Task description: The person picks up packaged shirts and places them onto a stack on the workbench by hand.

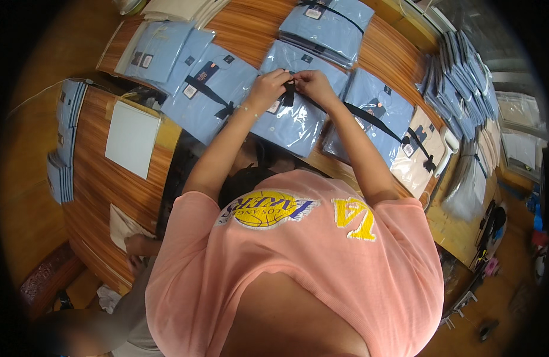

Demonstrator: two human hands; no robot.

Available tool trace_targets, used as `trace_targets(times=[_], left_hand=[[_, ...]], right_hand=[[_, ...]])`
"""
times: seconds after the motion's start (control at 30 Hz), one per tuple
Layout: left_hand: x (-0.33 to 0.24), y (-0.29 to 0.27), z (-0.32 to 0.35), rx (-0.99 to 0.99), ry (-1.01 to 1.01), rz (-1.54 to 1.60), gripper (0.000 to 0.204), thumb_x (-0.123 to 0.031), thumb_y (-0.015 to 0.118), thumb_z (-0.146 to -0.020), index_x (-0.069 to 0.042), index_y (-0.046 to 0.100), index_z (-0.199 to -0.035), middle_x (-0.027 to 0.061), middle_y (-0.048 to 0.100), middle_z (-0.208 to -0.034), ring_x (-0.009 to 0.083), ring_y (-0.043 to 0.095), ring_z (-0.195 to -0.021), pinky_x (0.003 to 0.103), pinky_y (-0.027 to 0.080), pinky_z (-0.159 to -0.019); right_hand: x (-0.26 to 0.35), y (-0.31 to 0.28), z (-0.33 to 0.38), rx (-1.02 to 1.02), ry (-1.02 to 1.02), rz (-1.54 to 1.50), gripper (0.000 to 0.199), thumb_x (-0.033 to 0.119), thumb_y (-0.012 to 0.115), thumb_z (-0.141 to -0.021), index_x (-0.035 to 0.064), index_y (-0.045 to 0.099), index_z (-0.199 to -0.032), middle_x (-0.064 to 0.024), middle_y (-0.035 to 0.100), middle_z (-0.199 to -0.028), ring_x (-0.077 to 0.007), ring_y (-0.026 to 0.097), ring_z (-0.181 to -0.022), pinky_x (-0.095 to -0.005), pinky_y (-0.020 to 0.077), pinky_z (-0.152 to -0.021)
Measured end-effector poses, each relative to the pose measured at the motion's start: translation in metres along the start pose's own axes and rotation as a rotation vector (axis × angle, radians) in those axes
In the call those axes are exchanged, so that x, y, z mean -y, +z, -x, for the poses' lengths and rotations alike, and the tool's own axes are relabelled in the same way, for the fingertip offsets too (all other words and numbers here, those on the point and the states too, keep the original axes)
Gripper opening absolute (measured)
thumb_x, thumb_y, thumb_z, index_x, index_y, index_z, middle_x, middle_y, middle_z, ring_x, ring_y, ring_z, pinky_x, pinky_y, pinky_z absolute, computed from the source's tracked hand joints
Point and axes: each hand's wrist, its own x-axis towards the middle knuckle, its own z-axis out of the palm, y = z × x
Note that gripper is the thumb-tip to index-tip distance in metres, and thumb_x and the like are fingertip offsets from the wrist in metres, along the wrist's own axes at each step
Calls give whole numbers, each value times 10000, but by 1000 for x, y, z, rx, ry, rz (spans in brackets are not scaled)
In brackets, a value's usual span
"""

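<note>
A stack of folded blue shirts in clear plastic bags (292,128) lies on the table in front of me. Above its middle, a black ribbon (289,98) bunches between my hands, with its ends hanging down. My left hand (271,86) has its fingers closed in a pinch on the ribbon. From the other side, the fingertips of my right hand (315,88) also pinch it, almost touching the left ones. The exact form of the knot is hidden by my fingers.
Ribbon-tied bagged shirts lie left (227,77), right (378,98) and behind (325,27). A beige bundle (416,154) sits farther right, beside a white handled tool (447,153) and plastic bags (465,184). At lower left, a co-worker's hand (140,245) touches beige cloth (124,225).
</note>
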Motion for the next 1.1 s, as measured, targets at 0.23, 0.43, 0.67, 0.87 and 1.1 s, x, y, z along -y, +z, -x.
trace_targets(times=[0.23, 0.43, 0.67, 0.87, 1.1], left_hand=[[-7, -3, 10, -39, -85, 34, 143, 23, 549, -688, -50, 580, -808, 90, 537, -826, 300, 565, -772, 385, 469, -670], [-3, -11, 19, 67, -252, -106, 137, -100, 616, -710, -64, 575, -836, 84, 537, -842, 315, 523, -889, 418, 411, -793], [18, -41, 0, 130, -791, 309, 649, -389, 669, -743, 76, 448, -1138, 177, 595, -955, 266, 550, -983, 323, 409, -869], [18, -29, -19, 174, -803, 799, 464, -309, 667, -778, 63, 526, -1018, 115, 594, -853, 153, 553, -772, 265, 447, -688], [-50, -67, -26, 95, -517, 749, 292, -134, 586, -857, -26, 429, -1079, 68, 559, -937, 86, 527, -848, 208, 423, -716]], right_hand=[[15, 4, 16, -131, -264, 392, 176, 70, 581, -728, -13, 644, -870, -174, 623, -734, -241, 606, -624, -315, 471, -617], [13, -7, 23, -184, -319, 586, 154, 91, 612, -698, 6, 646, -822, -168, 607, -843, -338, 573, -833, -388, 459, -739], [-14, 3, 83, -514, 101, 2, 536, 117, 607, -774, 6, 394, -1253, -226, 399, -1264, -308, 433, -1145, -333, 352, -939], [13, 18, 99, -634, 287, -579, 721, 90, 578, -790, -18, 161, -1369, -234, 214, -1405, -299, 221, -1312, -343, 210, -1046], [26, 13, 106, -717, 123, -523, 851, 104, 661, -757, -4, 96, -1384, -223, 205, -1401, -302, 232, -1298, -362, 216, -1042]])
